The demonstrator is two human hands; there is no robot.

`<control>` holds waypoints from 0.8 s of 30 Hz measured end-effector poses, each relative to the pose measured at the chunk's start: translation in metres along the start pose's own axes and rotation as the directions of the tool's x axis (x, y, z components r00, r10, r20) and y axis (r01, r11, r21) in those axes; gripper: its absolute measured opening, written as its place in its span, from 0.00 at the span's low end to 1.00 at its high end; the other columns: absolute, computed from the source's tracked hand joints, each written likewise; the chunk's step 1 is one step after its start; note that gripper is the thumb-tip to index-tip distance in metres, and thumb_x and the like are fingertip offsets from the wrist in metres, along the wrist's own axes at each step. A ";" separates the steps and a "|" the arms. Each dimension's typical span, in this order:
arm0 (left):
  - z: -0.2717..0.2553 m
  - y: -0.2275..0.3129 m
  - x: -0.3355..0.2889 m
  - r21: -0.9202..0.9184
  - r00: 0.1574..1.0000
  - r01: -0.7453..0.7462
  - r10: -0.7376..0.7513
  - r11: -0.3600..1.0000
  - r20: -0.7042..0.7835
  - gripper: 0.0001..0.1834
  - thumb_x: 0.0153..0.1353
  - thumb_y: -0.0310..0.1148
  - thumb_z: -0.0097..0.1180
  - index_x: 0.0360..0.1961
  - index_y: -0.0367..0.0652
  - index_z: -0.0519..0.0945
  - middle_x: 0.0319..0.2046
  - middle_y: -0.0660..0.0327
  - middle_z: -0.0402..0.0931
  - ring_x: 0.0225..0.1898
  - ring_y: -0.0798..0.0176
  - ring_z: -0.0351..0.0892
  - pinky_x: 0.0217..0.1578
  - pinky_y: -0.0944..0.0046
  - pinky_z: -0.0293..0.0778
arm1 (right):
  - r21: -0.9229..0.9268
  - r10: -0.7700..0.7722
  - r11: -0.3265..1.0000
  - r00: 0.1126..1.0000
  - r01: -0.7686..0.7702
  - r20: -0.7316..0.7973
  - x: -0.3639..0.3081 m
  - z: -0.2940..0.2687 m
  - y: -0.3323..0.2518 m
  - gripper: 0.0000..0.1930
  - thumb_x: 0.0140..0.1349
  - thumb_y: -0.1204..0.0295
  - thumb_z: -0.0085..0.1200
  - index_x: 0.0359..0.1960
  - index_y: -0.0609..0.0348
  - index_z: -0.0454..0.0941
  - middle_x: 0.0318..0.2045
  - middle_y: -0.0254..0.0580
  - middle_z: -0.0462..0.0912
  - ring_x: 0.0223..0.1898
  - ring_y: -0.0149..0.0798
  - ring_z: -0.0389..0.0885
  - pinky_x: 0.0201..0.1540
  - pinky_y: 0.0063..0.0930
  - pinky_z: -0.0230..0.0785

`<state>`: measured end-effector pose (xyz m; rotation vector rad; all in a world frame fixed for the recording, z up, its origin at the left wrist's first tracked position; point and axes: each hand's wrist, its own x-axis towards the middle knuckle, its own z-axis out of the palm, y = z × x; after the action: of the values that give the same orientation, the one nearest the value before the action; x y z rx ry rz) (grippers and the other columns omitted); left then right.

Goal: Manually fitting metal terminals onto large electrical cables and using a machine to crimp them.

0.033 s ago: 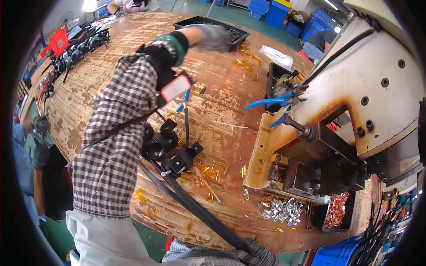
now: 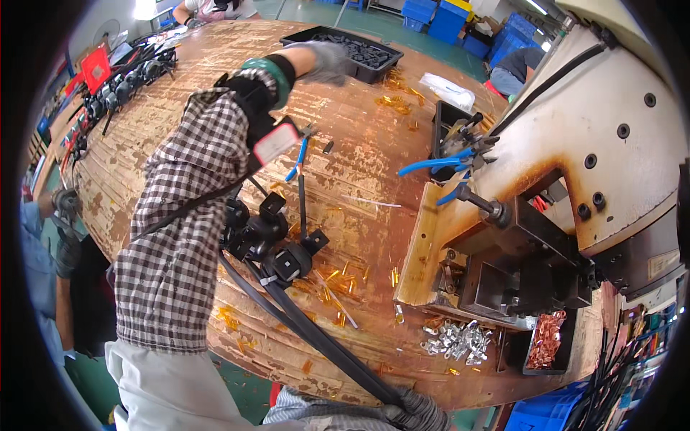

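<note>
My left hand [image 2: 325, 62], in a grey glove, is blurred beside the near left rim of a black tray [image 2: 392, 63] of small black parts. Its fingers are smeared, so I cannot make out what it holds. At the bottom edge my right hand [image 2: 415, 413], also gloved, is closed around thick black cables [image 2: 327, 352]. These run up to black box-shaped parts with metal brackets [image 2: 291, 264] on the table, partly behind my left sleeve. Blue-handled pliers [image 2: 296, 161] lie just beyond them, next to my left wrist.
A press machine [image 2: 496, 280] stands at the right, with blue-handled tools [image 2: 438, 164] by it. Silver terminals [image 2: 460, 341] lie in front, beside a bin of copper-coloured pieces [image 2: 548, 345]. Amber bits [image 2: 338, 284] litter the wooden table [image 2: 359, 165]. A co-worker's gloved hands [image 2: 66, 230] show at left.
My left hand has moved left, off the middle of the black tray, uncovering more of its black parts. My right hand and the cables stay in place.
</note>
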<state>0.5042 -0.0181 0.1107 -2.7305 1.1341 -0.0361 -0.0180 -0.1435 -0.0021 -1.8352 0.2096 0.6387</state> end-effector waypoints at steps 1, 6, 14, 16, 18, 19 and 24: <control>0.011 -0.011 -0.003 0.105 0.994 0.010 -0.022 0.994 0.111 0.21 0.53 0.38 0.53 0.47 0.41 0.74 0.41 0.51 0.76 0.42 0.51 0.76 0.44 0.56 0.70 | 0.004 -0.004 1.000 1.000 0.004 0.001 -0.001 0.002 0.002 0.22 0.60 0.67 0.49 0.57 0.55 0.64 0.47 0.42 0.74 0.47 0.38 0.73 0.49 0.27 0.63; 0.058 -0.018 -0.043 0.154 0.868 0.173 -0.224 0.973 0.444 0.23 0.56 0.46 0.51 0.42 0.35 0.76 0.41 0.56 0.77 0.38 0.52 0.77 0.37 0.52 0.72 | 0.040 -0.153 0.987 0.987 0.155 -0.051 -0.003 0.006 0.013 0.23 0.59 0.67 0.50 0.57 0.56 0.64 0.48 0.46 0.74 0.49 0.41 0.72 0.50 0.28 0.62; 0.091 -0.015 -0.029 0.220 0.937 0.122 -0.185 0.968 0.296 0.16 0.52 0.34 0.53 0.42 0.40 0.77 0.39 0.53 0.77 0.38 0.52 0.78 0.36 0.54 0.73 | -0.011 -0.116 0.993 0.992 0.116 -0.056 -0.003 0.001 0.012 0.24 0.59 0.67 0.50 0.57 0.57 0.63 0.49 0.47 0.73 0.51 0.42 0.71 0.52 0.28 0.62; 0.068 -0.010 -0.041 0.182 0.971 0.144 -0.174 0.973 0.165 0.15 0.51 0.34 0.54 0.40 0.41 0.76 0.35 0.51 0.77 0.36 0.50 0.78 0.34 0.53 0.73 | -0.013 -0.141 0.990 0.989 0.141 -0.053 -0.004 -0.001 0.009 0.24 0.59 0.67 0.50 0.57 0.56 0.63 0.48 0.47 0.74 0.51 0.42 0.72 0.51 0.29 0.62; 0.052 -0.012 -0.044 0.129 0.985 0.172 -0.169 0.977 -0.034 0.12 0.50 0.32 0.54 0.37 0.43 0.74 0.32 0.50 0.77 0.34 0.47 0.78 0.30 0.53 0.73 | -0.044 -0.121 0.992 0.991 0.119 -0.050 -0.007 -0.001 0.004 0.23 0.59 0.66 0.50 0.57 0.56 0.64 0.47 0.49 0.74 0.49 0.45 0.73 0.50 0.31 0.64; 0.043 -0.011 -0.051 0.128 0.985 0.174 -0.170 0.976 -0.037 0.12 0.50 0.32 0.54 0.37 0.43 0.74 0.32 0.50 0.77 0.34 0.47 0.78 0.30 0.53 0.73 | -0.047 -0.123 0.992 0.991 0.121 -0.050 -0.008 -0.001 0.004 0.23 0.59 0.66 0.50 0.57 0.56 0.64 0.47 0.49 0.74 0.49 0.45 0.73 0.50 0.31 0.64; 0.025 -0.024 -0.064 -0.103 0.452 -0.371 0.083 0.923 -0.888 0.17 0.58 0.41 0.52 0.40 0.38 0.73 0.24 0.61 0.74 0.23 0.64 0.77 0.23 0.70 0.75 | -0.183 -0.186 0.968 0.980 0.170 -0.071 -0.009 0.008 0.014 0.22 0.60 0.65 0.49 0.56 0.57 0.65 0.44 0.48 0.75 0.45 0.46 0.75 0.46 0.31 0.66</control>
<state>0.4784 0.0478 0.0933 -2.7300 1.8510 -1.5314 -0.0341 -0.1422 -0.0110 -2.0277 0.0452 0.4627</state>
